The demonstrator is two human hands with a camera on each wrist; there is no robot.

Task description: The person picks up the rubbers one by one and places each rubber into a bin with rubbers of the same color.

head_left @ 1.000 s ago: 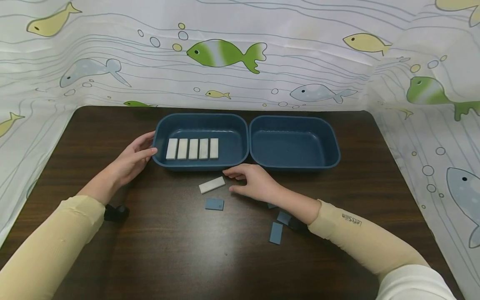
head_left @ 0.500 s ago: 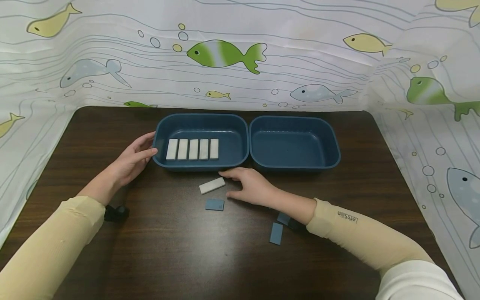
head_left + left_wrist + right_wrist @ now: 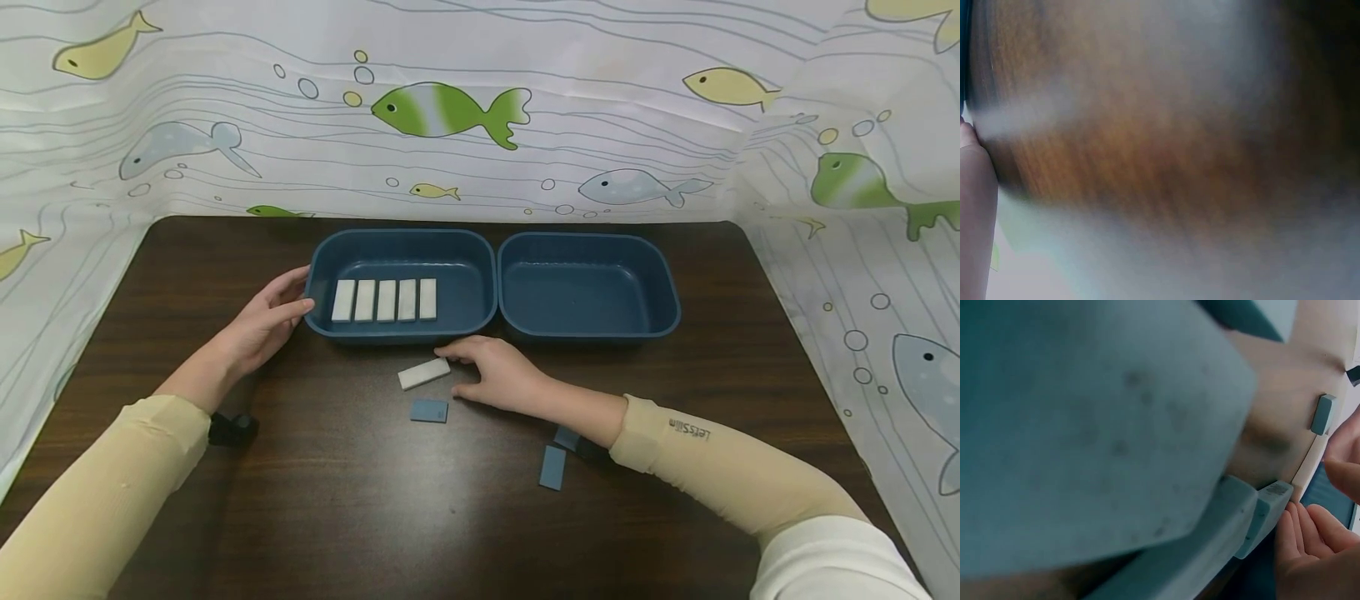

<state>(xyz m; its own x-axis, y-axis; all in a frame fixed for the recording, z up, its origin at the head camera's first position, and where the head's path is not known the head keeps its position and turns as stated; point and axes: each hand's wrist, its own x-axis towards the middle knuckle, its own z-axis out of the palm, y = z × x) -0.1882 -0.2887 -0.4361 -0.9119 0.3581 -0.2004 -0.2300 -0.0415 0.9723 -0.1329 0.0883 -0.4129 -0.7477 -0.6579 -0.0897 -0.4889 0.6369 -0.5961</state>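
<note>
In the head view my right hand (image 3: 498, 377) is just right of a loose white block (image 3: 423, 374) on the table, its thumb and fingers apart around the near end. In the right wrist view those fingers (image 3: 1307, 540) come right up to the white block's (image 3: 1310, 464) end. Below it lies a blue block (image 3: 429, 411). My left hand (image 3: 262, 321) rests against the left end of the left blue bin (image 3: 401, 337), thumb at the rim. Several white blocks (image 3: 386, 300) stand in a row inside that bin. The left wrist view is blurred.
A second blue bin (image 3: 588, 337) adjoins the first on the right. Under and beside my right forearm lie a blue block (image 3: 552, 467) and another blue block (image 3: 567, 437), partly covered. A fish-patterned cloth (image 3: 465, 167) hangs behind the dark wooden table (image 3: 337, 517).
My right hand has moved slightly left and nearer to me, closer to the loose white block. The left hand, bins and blocks stay in place.
</note>
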